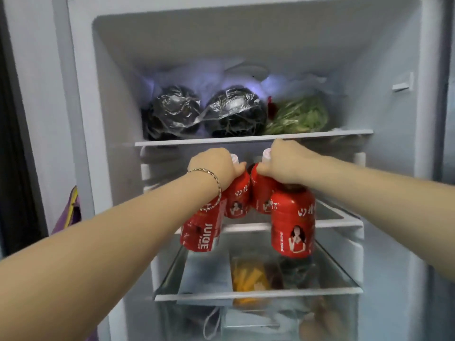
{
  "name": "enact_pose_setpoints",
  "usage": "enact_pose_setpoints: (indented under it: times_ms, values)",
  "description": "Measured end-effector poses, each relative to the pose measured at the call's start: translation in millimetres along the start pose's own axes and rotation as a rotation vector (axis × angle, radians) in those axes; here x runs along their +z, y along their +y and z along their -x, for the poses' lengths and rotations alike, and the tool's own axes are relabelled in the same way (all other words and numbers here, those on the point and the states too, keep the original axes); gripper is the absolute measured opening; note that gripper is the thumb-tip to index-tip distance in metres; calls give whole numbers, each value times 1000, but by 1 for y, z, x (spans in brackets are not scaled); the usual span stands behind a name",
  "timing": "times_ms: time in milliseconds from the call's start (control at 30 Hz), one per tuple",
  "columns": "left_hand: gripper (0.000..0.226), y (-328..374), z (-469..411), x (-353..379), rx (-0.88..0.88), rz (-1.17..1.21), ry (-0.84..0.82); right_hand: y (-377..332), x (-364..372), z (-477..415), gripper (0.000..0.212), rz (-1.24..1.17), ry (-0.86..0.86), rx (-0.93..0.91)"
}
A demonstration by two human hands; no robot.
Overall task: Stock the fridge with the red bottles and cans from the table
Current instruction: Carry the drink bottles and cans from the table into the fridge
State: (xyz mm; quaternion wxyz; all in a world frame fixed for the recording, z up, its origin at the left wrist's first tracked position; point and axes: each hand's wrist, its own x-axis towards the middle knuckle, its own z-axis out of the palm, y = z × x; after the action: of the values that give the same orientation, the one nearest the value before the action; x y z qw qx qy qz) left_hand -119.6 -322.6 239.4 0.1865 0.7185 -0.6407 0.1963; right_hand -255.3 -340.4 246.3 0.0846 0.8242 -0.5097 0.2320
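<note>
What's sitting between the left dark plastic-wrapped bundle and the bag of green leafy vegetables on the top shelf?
A second dark plastic-wrapped bundle, seen in the head view.

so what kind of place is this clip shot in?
Likely a home kitchen, at an open white fridge: plastic-wrapped dark vegetables and bagged leafy greens on its top shelf, both hands loading red juice bottles.

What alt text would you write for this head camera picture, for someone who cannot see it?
Two bare hands, left hand and right hand, each hold two red juice bottles by their necks inside an open white fridge. On the shelf above lie two dark plastic-wrapped bundles and bagged green vegetables.
</note>
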Motion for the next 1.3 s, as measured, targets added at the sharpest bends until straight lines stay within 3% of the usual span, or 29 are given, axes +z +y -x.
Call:
enact_pose_setpoints:
  times_ms: [300, 533, 667, 800, 900, 1067, 1167, 1300]
  values:
    - [48, -6, -44, 31, -105, 124, -92, 31, 36, -38, 37, -153, 34, 108]
    - [58, -6, -49, 41, -85, 180, -121, 25, 55, -42, 44, -230, 38, 167]
    - [54, -14, -27, 45, -71, 290, 10, 29, 55, -14, 59, -268, 184, 154]
    - [27, -13, -7, 39, 56, 304, 261, 30, 45, 5, 32, -152, 314, 33]
    - [31, -8, -4, 24, 118, 319, 400, 29, 29, 5, 22, -126, 402, -9]
    - [33, 0, -9, 12, 220, 303, 641, 30, 8, -6, 13, -224, 701, -111]
    - [23, 1, -14, 29, 275, 264, 683, 27, 20, -12, 10, -189, 876, -193]
    - [28, -9, -23, 50, 283, 218, 795, 31, 50, -18, 8, -186, 973, -220]
